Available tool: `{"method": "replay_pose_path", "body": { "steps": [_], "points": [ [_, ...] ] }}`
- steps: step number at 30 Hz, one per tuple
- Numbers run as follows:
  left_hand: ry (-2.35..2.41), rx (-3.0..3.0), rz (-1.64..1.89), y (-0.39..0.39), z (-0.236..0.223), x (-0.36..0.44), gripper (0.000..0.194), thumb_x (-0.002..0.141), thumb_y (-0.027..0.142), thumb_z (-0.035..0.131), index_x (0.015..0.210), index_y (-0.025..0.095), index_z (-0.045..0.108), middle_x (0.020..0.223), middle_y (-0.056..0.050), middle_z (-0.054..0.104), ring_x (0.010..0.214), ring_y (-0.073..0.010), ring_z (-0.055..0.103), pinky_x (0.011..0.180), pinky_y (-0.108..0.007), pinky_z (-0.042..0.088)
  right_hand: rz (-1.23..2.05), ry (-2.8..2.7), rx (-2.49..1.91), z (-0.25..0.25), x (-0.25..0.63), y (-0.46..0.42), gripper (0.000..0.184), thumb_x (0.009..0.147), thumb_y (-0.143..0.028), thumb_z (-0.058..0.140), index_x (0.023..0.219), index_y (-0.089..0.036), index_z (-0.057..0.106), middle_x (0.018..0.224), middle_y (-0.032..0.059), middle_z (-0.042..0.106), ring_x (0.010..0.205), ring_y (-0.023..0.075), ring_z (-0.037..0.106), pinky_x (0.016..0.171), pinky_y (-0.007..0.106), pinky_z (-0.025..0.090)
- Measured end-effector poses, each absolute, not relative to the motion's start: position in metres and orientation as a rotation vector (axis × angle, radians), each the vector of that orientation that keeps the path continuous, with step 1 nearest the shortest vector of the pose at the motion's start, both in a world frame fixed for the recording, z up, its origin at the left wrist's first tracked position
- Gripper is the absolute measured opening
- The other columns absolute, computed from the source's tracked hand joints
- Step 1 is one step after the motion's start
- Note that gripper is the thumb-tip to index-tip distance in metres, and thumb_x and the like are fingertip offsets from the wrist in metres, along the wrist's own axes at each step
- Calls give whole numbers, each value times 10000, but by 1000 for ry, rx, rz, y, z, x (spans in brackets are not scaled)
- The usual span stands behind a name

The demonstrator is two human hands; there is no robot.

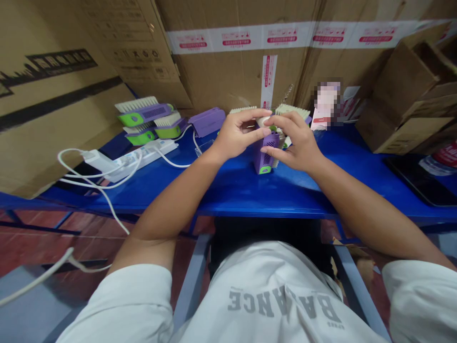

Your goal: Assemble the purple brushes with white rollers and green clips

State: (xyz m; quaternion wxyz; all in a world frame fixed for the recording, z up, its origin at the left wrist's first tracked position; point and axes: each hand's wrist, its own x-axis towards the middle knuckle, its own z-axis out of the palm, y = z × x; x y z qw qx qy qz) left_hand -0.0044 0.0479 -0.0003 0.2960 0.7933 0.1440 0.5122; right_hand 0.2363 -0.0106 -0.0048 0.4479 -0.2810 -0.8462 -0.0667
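White T-shirt (271, 295) below, left hand (239, 136) and right hand (294, 140) closed around an upright purple brush (267, 155) between them.

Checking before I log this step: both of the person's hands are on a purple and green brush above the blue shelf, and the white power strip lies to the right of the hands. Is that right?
Not quite: the white power strip lies to the left of the hands, as the head view shows. The rest holds: the left hand and right hand are on the purple and green brush above the blue shelf.
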Motion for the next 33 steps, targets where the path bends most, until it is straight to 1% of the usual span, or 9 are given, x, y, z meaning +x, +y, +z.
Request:
{"method": "replay_pose_path", "body": {
  "steps": [5, 11, 13, 18, 21, 25, 29, 33],
  "points": [
    [394, 2083, 1348, 47, -1, -5, 616, 872, 762, 977, 1319, 354, 860, 1305, -21, 880, 1367, -344, 823, 1165, -551, 701, -165, -2100, -714, -1, 235, -14, 723, 1009, -865, 712, 1496, -331, 741, 1373, 139, 794, 1295, 424, 764, 1151, 742, 654],
    [386, 2125, 1382, 48, -1, -5, 638, 883, 801, 946, 1340, 363, 865, 1321, -22, 882, 1330, -336, 844, 1141, -544, 720, -185, -2072, -723, -1, 234, -14, 729, 995, -881, 714, 1475, -334, 746, 1357, 137, 803, 1265, 422, 767, 1130, 738, 665],
    [384, 2147, 1379, 48, -1, -5, 645, 880, 811, 942, 1338, 363, 867, 1336, -23, 884, 1314, -331, 851, 1133, -536, 726, -186, -2075, -709, -2, 234, -13, 727, 995, -877, 718, 1483, -338, 742, 1361, 134, 803, 1264, 419, 769, 1131, 736, 665],
    [382, 2141, 1370, 50, -1, -5, 645, 890, 816, 931, 1353, 373, 860, 1361, -22, 881, 1361, -341, 834, 1162, -550, 715, -180, -2098, -709, -2, 236, -12, 725, 997, -864, 730, 1500, -341, 737, 1389, 138, 804, 1285, 419, 769, 1139, 732, 666],
    [367, 2170, 1375, 51, -2, -6, 651, 894, 824, 923, 1360, 373, 860, 1358, -19, 881, 1348, -341, 840, 1145, -548, 724, -179, -2111, -725, -1, 236, -13, 721, 1005, -863, 723, 1496, -335, 738, 1398, 138, 807, 1292, 417, 769, 1144, 731, 665],
    [390, 2222, 1378, 52, -4, -7, 638, 938, 834, 876, 1399, 394, 845, 1378, -12, 870, 1361, -339, 833, 1151, -559, 723, -192, -2110, -668, -2, 236, -12, 730, 1027, -855, 703, 1513, -310, 727, 1403, 135, 802, 1296, 410, 768, 1148, 729, 661],
    [409, 2254, 1401, 53, -6, -7, 616, 978, 824, 843, 1436, 413, 825, 1399, -16, 856, 1413, -354, 807, 1174, -594, 708, -194, -2105, -645, -2, 236, -12, 702, 1032, -830, 719, 1518, -322, 730, 1403, 133, 796, 1316, 412, 758, 1152, 719, 660],
    [418, 2297, 1407, 53, -5, -8, 625, 986, 839, 823, 1442, 413, 825, 1394, -22, 857, 1391, -351, 817, 1137, -589, 723, -178, -2098, -655, -2, 235, -13, 702, 1030, -834, 718, 1504, -316, 737, 1388, 131, 794, 1313, 411, 759, 1153, 719, 657]
  ]
}}
